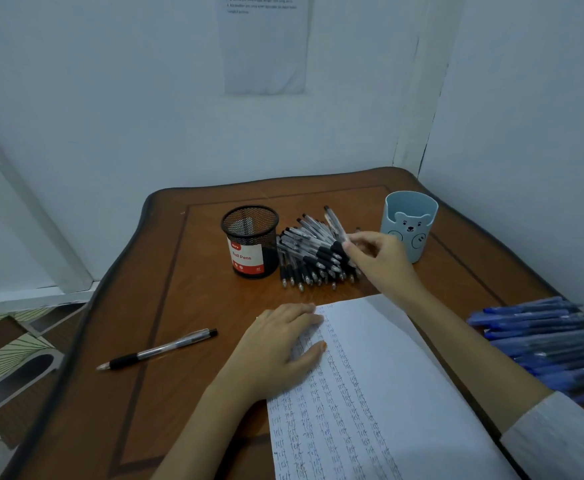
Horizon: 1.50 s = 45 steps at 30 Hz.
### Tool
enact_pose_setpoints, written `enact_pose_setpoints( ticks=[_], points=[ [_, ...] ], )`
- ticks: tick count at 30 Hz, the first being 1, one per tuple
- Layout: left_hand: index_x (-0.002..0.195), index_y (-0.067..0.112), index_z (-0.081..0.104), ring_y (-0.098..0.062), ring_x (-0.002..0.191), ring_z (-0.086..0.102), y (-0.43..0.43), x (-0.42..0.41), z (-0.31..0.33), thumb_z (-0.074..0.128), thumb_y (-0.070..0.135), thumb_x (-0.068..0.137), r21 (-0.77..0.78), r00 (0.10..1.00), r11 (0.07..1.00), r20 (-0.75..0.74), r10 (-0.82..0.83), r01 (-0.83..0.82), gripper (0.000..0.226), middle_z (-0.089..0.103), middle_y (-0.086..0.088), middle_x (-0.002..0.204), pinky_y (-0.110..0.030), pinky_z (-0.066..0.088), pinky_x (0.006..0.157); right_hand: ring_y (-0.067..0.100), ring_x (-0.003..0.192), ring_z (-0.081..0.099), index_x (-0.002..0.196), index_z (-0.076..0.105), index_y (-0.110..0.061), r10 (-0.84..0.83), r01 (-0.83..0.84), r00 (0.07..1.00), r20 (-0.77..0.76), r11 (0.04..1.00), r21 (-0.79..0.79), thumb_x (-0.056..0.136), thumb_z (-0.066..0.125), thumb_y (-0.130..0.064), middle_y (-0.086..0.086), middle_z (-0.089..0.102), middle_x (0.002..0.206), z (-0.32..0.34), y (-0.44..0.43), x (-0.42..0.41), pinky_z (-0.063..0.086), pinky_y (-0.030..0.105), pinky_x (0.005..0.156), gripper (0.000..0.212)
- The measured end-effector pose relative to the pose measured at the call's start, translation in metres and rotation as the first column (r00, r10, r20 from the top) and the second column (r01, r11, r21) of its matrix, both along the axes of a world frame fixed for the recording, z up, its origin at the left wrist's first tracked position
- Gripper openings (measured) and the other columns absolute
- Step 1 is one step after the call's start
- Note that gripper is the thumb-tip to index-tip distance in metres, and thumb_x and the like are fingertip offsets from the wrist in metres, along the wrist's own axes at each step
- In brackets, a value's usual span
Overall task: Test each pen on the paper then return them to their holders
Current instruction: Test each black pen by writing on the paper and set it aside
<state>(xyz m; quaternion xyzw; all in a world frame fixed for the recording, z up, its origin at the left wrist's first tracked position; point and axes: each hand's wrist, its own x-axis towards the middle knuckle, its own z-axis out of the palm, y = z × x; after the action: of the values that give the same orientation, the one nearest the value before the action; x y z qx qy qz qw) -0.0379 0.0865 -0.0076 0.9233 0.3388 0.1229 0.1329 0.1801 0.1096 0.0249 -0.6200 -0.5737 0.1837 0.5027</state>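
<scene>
Pale walls [110,98] meet behind the far right corner of a brown wooden counter [193,306] with a dark inlaid border, and a printed white sheet [264,46] hangs on the far wall.

Near the far edge stands a black wire-mesh pen holder with a red "Ball Pens" label [250,242]. Just to its right lies a heap of clear pens with black grips [313,258], tips mostly toward the near edge. A light blue cup with a bear face [410,225] stands upright toward the far right corner. A pile of blue pens [547,344] lies along the right edge.

A white paper covered in columns of the handwritten word "test" [387,375] runs from the middle to the near edge. The left hand [280,348] lies flat on the paper's left margin, fingers straight and pressing it down. The right hand [377,258], its arm in a grey sleeve [560,441], reaches over the heap, and its fingertips pinch one clear black-tipped pen [334,221], held tilted above the others.

A single clear pen with a black grip [159,349] lies alone toward the left edge, apart from the paper.
</scene>
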Motion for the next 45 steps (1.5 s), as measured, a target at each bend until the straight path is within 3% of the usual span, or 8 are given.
enact_pose_setpoints(
  ticks=[6,12,17,23,28,32,41,45],
  points=[
    [0.141,0.032,0.04,0.004,0.133,0.024,0.004,-0.002,0.003,0.039,0.056,0.095,0.031,1.0,0.999,-0.01,0.016,-0.015,0.052,0.033,0.019,0.148,-0.015,0.02,0.104,0.002,0.076,0.058,0.106,0.074,-0.009,-0.107,0.114,0.971,0.216,0.993,-0.018,0.087,0.07,-0.024,0.003,0.074,0.101,0.01,0.051,0.0,0.038,0.005,0.057,0.025],
    [0.141,0.032,0.04,0.004,0.133,0.024,0.004,-0.003,0.005,0.04,0.056,0.095,0.037,1.0,0.999,-0.006,0.022,-0.022,0.053,0.032,0.017,0.148,-0.011,0.015,0.098,0.006,0.078,0.061,0.1,0.076,-0.009,-0.1,0.117,0.961,0.259,0.992,-0.05,0.085,0.073,-0.025,0.003,0.075,0.095,-0.007,0.07,-0.007,0.046,0.021,0.071,0.022],
    [0.141,0.031,0.04,0.003,0.133,0.023,0.004,-0.003,0.004,0.039,0.055,0.096,0.05,1.0,0.998,0.005,0.024,-0.024,0.051,0.032,0.017,0.148,-0.011,0.013,0.096,0.003,0.073,0.057,0.106,0.074,-0.011,-0.082,0.096,0.959,0.273,0.995,-0.035,0.088,0.069,-0.029,0.001,0.073,0.098,-0.008,0.066,-0.006,0.041,0.012,0.062,0.026],
    [0.132,0.029,0.05,0.004,0.127,0.034,0.005,-0.01,0.01,0.041,0.046,0.098,0.088,0.986,0.988,0.12,0.113,-0.124,0.04,0.045,0.016,0.14,-0.013,0.02,0.096,0.015,0.091,0.051,0.102,0.072,-0.016,-0.162,0.134,0.936,0.312,0.985,0.109,0.092,0.061,-0.017,-0.002,0.056,0.093,-0.004,0.04,-0.02,0.046,0.032,0.079,0.015],
    [0.114,0.027,0.063,0.007,0.104,0.047,0.009,-0.037,0.019,0.051,0.033,0.095,0.0,0.82,0.903,0.419,0.39,-0.429,0.023,0.06,0.016,0.114,-0.022,0.04,0.093,0.001,0.075,0.046,0.096,0.07,-0.013,0.002,-0.04,0.966,0.26,0.989,0.14,0.09,0.061,-0.008,-0.006,0.056,0.083,-0.006,0.007,-0.067,0.038,0.015,0.072,0.012],
    [0.112,0.026,0.064,0.004,0.102,0.051,0.0,-0.066,0.026,0.053,0.029,0.095,-0.092,0.666,0.806,0.513,0.542,-0.584,0.021,0.056,0.021,0.108,-0.034,0.046,0.097,0.007,0.077,0.048,0.097,0.072,-0.016,0.223,-0.227,0.938,0.266,0.974,-0.015,0.09,0.06,-0.011,-0.001,0.058,0.087,-0.015,0.0,-0.111,0.043,0.025,0.071,0.015],
    [0.113,0.021,0.065,-0.005,0.104,0.054,-0.037,-0.123,0.026,0.058,0.019,0.092,-0.036,0.617,0.734,0.513,0.596,-0.678,0.022,0.064,0.009,0.111,-0.037,0.046,0.095,0.013,0.104,0.042,0.116,0.064,-0.024,0.456,-0.389,0.72,0.523,0.889,-0.24,0.093,0.058,-0.035,-0.005,0.05,0.107,-0.028,-0.012,-0.173,0.035,0.029,0.087,0.026],
    [0.113,0.021,0.065,-0.007,0.104,0.056,-0.044,-0.123,0.025,0.059,0.015,0.09,-0.025,0.62,0.737,0.523,0.585,-0.675,0.024,0.064,0.009,0.109,-0.039,0.048,0.092,0.01,0.097,0.052,0.099,0.072,-0.024,0.504,-0.465,0.844,0.186,0.859,-0.216,0.087,0.07,-0.029,-0.004,0.061,0.102,-0.023,-0.02,-0.162,0.042,0.021,0.084,0.014]
  ],
)
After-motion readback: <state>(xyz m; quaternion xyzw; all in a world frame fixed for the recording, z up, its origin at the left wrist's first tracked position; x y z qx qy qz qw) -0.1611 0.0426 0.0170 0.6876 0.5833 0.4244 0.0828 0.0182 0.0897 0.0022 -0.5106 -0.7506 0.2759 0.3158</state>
